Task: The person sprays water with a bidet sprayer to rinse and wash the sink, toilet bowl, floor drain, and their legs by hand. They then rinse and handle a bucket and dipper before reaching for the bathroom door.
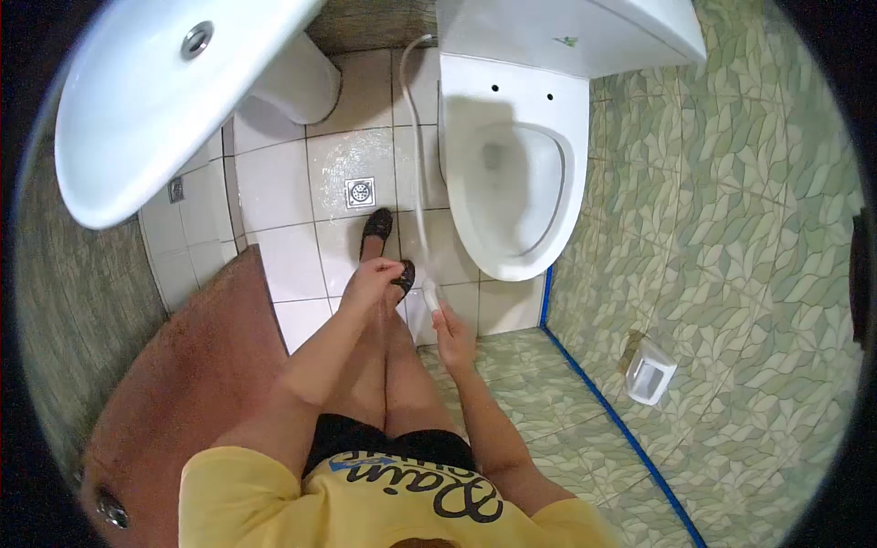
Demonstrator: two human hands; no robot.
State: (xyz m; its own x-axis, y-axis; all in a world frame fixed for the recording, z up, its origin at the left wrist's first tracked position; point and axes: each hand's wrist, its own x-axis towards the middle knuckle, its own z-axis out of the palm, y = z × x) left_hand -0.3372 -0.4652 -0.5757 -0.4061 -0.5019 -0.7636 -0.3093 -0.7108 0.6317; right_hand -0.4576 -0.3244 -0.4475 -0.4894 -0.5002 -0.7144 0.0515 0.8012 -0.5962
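My right hand (454, 340) is wrapped round a white bidet sprayer (431, 297), held low in front of my legs. From it a pale hose (417, 155) runs across the floor toward the back wall, passing left of the toilet (461, 201). My left hand (375, 281) is closed, fingers curled together, above my dark shoes (375, 226) and a little left of the sprayer. What it holds, if anything, is hidden. The toilet bowl is uncovered, with two holes at the back of its rim.
A white sink (137, 119) juts out at upper left above its pedestal (306, 87). Wet white tiles surround a square floor drain (360, 193). A reddish-brown door (196, 374) stands at left. A white holder (650, 373) is fixed to the green patterned wall (731, 228).
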